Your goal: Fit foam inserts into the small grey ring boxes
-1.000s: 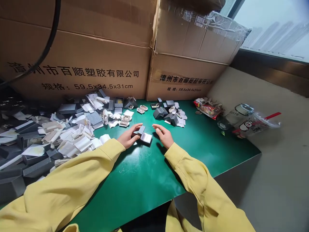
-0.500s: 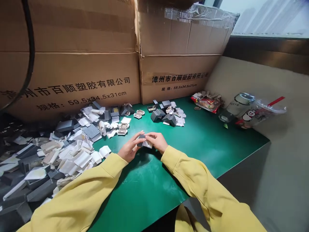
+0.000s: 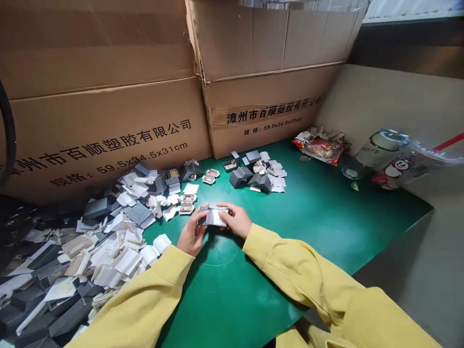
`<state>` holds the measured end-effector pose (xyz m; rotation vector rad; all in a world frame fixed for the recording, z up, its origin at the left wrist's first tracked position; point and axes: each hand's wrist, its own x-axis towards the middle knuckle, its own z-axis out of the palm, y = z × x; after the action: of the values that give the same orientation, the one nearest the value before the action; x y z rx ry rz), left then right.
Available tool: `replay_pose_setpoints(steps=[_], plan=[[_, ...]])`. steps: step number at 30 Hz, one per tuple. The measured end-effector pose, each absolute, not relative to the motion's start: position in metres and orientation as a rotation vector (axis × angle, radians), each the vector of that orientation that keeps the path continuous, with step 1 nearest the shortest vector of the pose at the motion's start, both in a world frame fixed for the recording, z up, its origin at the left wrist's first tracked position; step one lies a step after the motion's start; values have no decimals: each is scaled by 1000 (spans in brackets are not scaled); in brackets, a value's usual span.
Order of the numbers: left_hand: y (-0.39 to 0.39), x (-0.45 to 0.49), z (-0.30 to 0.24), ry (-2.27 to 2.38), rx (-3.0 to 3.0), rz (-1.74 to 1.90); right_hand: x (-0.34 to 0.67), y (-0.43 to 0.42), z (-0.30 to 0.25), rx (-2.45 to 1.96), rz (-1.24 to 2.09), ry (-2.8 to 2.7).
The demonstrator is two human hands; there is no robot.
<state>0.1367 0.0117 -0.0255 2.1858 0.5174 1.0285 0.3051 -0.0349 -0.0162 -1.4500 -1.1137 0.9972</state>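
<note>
Just above the green table (image 3: 224,280), a small grey box (image 3: 215,217) is held level between my two hands, its white inner face turned up. My left hand (image 3: 193,233) grips its left end, thumb on top. At its right end, my right hand (image 3: 237,220) pinches the white part with thumb and fingers; the fingertips underneath are partly hidden. Left of my left hand lie folded white and beige inserts (image 3: 187,203). Beyond my right hand is a small cluster of dark grey boxes (image 3: 260,182) with white pieces.
A large heap of grey box parts and white inserts (image 3: 123,256) covers the table's left side. Two big cardboard cartons (image 3: 152,116) stand along the back. At the right are a red plastic packet (image 3: 322,150), a clear cup (image 3: 377,150) and a drink cup with red straw (image 3: 409,166).
The grey box has been turned and opened out, so more of its white inside shows. My right thumb has shifted onto the white part. The camera view has tilted down slightly.
</note>
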Motion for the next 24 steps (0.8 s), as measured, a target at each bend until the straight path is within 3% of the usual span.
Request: replay_pose_setpoints(steps=[4,24], plan=[[12,134,-27,474,2201,1082,305,-43,-15,-1376,1178,-1033],[6,144,-31,395,2290,1163,301,-39,-18,-1338,1019,-1154]])
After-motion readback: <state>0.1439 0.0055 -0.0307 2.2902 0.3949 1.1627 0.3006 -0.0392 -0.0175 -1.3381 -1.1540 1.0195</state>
